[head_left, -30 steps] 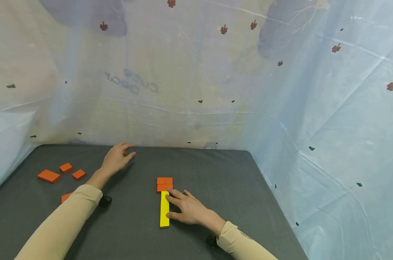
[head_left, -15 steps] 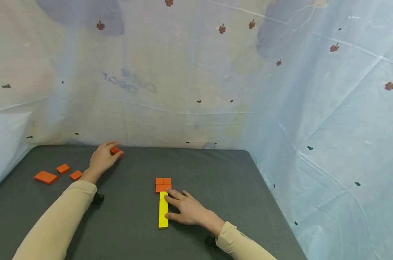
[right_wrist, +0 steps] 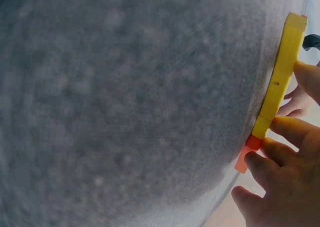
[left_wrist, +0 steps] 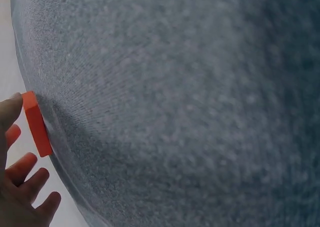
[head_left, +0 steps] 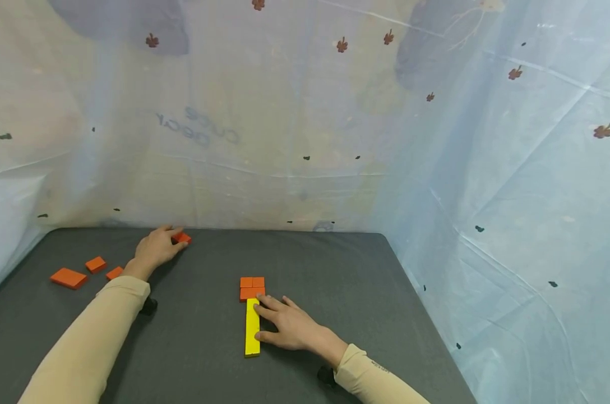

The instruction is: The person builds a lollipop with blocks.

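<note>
At the table's far edge, the left hand [head_left: 156, 248] has its thumb and fingers around an orange block [head_left: 183, 238]. The left wrist view shows the thumb at one end of that block [left_wrist: 37, 124], beside the hand [left_wrist: 22, 187]. Near the middle of the table, the right hand [head_left: 296, 327] rests with spread fingers against the right side of a yellow strip [head_left: 252, 328]. Its foremost fingertip touches the orange blocks [head_left: 252, 282], which stand together at the strip's far end. In the right wrist view, fingertips of the hand [right_wrist: 290, 182] lie along the yellow strip [right_wrist: 280, 79].
Several loose orange blocks lie on the left of the dark table [head_left: 335, 269]: a larger one [head_left: 69, 278], a small one [head_left: 96, 265] and another [head_left: 115, 273] partly behind the left arm. Plastic sheeting [head_left: 264, 112] hangs behind and to the right.
The left hand has moved left along the far edge and its fingers have come around the orange block there. The right hand has stayed against the yellow strip. The head view has shifted slightly.
</note>
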`<state>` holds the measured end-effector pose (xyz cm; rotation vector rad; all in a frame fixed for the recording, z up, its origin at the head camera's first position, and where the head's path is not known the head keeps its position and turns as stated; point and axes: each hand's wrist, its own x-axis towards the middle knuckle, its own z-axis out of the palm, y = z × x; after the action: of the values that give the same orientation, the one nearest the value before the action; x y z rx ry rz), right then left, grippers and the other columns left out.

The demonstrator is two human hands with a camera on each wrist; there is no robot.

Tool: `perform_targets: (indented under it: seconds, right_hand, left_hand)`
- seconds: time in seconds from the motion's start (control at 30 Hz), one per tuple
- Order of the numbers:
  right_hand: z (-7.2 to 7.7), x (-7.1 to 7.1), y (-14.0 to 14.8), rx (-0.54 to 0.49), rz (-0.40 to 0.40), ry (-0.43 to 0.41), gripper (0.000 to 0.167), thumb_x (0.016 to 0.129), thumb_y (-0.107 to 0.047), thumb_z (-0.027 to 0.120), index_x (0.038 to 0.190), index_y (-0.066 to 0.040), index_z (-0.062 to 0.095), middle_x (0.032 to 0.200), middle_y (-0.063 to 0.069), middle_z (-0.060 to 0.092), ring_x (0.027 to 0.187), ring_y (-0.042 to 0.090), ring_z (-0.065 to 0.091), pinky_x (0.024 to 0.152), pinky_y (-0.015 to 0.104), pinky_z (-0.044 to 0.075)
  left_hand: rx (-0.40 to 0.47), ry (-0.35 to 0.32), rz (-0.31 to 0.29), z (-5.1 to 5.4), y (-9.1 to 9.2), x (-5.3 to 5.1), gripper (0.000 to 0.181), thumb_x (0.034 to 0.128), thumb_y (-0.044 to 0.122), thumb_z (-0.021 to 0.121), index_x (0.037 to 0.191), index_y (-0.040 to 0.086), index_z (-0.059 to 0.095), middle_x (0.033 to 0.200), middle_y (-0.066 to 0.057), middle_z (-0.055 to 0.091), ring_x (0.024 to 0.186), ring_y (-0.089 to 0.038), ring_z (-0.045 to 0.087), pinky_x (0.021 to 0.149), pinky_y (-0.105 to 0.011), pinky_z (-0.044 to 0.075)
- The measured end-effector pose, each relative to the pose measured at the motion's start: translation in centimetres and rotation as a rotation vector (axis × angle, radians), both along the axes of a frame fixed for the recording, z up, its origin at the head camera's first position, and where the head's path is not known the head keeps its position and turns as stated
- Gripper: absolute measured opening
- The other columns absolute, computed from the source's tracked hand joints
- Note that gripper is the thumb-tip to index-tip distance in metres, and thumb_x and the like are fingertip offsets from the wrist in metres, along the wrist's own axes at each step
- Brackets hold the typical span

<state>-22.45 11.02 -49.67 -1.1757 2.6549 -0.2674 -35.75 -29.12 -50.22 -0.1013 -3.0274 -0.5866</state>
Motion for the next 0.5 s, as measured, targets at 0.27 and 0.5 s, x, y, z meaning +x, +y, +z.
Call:
perform_targets:
  seconds: [0.27,0.5]
  right_hand:
    - [0.0,-0.01,-0.06,0.0,0.005,0.015,0.069,0.105,-0.054,0.056,0.163,-0.02,0.038,0.171,-0.002,0.025,0.155,0.015,0.029,0.125,0.053,0.025]
    - [-0.07,-0.01,-0.04,0.0,0.005,0.015,0.069,0.105,-0.054,0.056,0.163,-0.02,0.038,0.171,-0.002,0.025,0.155,0.015,0.029,0.125,0.053,0.025]
  left_hand:
    - [-0.039,-0.009,-0.009,-0.79,-0.29,-0.42,0.061,0.1055,0.033,0.061,0.154,0.0,0.046,0.155,-0.037,0.035,0.134,-0.061,0.039,0.099,-0.074,0.042]
    - [-0.017,-0.006,0.005,-0.99,-0.35,-0.4,0.059,0.1056,0.033,0.061,0.153,0.001,0.048,0.155,-0.036,0.037,0.135,-0.06,0.04,0.097,-0.072,0.044]
